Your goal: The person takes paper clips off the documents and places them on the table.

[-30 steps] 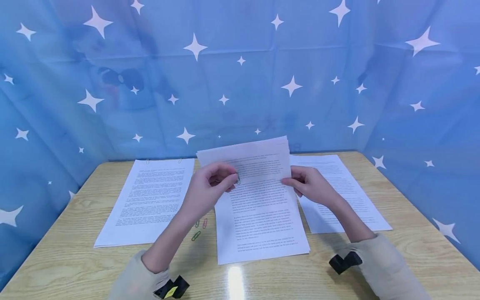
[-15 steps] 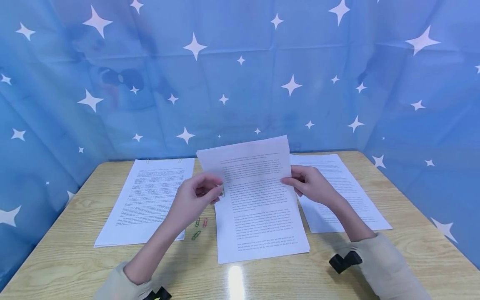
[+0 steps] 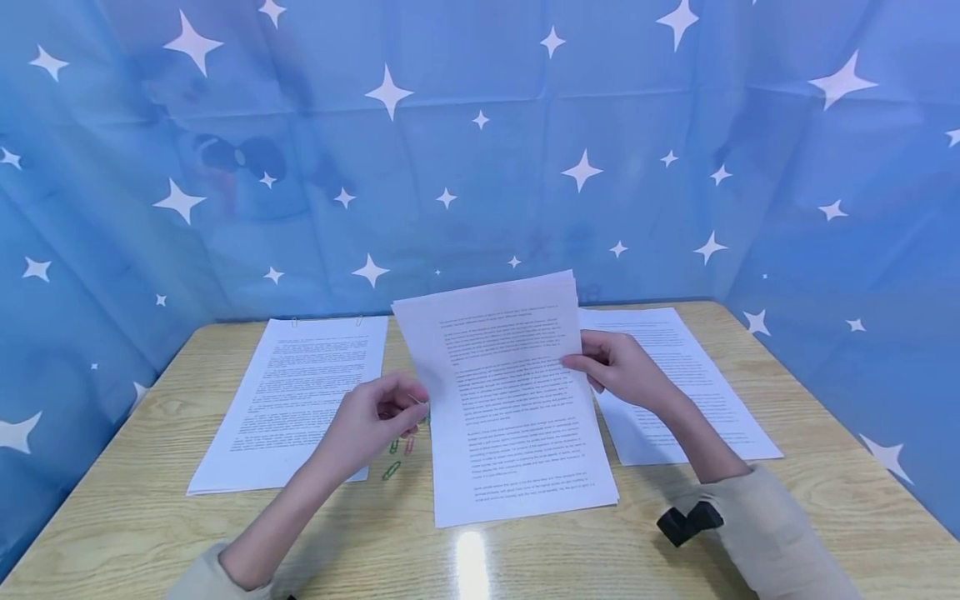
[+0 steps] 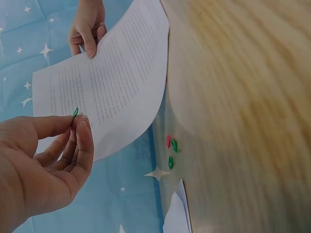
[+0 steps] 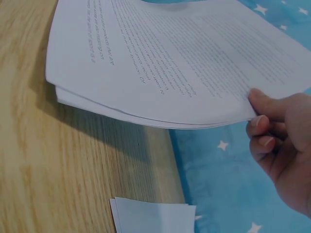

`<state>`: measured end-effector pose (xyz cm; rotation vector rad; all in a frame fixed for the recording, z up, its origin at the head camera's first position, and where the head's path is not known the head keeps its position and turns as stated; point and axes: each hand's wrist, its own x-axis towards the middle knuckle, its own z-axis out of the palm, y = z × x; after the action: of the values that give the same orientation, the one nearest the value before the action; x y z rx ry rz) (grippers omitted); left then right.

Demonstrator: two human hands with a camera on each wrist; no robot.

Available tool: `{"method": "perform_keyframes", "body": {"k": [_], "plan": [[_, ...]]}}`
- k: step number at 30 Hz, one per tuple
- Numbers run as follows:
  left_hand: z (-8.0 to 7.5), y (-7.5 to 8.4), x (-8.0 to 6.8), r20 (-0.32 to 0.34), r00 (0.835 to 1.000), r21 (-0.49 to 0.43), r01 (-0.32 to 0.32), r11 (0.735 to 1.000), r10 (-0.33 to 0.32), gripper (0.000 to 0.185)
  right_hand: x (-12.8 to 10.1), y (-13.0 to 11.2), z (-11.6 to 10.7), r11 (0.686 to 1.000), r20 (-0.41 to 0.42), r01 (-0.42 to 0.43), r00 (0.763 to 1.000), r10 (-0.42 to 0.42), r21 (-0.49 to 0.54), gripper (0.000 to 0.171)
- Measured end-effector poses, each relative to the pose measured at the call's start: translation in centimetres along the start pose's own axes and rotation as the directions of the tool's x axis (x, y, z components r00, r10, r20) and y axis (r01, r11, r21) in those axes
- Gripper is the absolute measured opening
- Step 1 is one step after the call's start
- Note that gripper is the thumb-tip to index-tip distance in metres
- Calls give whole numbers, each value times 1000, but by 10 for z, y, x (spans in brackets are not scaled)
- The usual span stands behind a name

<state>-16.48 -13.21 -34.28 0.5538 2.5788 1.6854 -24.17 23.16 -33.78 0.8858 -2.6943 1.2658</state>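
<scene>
A stack of printed sheets (image 3: 510, 400) lies at the middle of the wooden table (image 3: 112, 508), its far end lifted. My right hand (image 3: 611, 367) pinches the stack's right edge (image 5: 218, 116) between thumb and fingers. My left hand (image 3: 375, 421) hovers left of the stack and pinches a green paper clip (image 4: 76, 112) between thumb and forefinger. Three loose paper clips (image 3: 397, 454), green and pink, lie on the table just below that hand (image 4: 171, 148).
A second printed stack (image 3: 292, 400) lies at the left, with clips on its top edge. A third stack (image 3: 690, 392) lies at the right, partly under my right hand. Blue star-patterned cloth (image 3: 480, 150) walls the table on three sides.
My left hand has drawn back from the middle stack's left edge, moving down and left with the green clip in its fingertips. The right hand and the stack have stayed put.
</scene>
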Motion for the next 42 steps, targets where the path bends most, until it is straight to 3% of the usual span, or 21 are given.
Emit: {"method": "perform_keyframes", "body": {"k": [10, 16, 26, 31, 42], "plan": [[-4, -7, -8, 90, 996, 47, -4, 999, 0, 9, 0, 0, 0, 1000, 4, 0, 1000, 0, 5, 20], [-2, -13, -14, 125, 992, 93, 25, 995, -36, 7, 0, 1, 0, 1000, 0, 0, 1000, 0, 2, 19], [-3, -18, -19, 214, 977, 160, -19, 987, -16, 6, 0, 1, 0, 1000, 1, -3, 1000, 3, 17, 20], [-2, -21, -20, 258, 965, 168, -5, 986, -39, 4, 0, 1, 0, 1000, 2, -2, 1000, 2, 18, 20], [-3, -16, -21, 273, 959, 174, 23, 984, -71, 2, 0, -1, -1, 1000, 3, 1, 1000, -2, 13, 21]]}}
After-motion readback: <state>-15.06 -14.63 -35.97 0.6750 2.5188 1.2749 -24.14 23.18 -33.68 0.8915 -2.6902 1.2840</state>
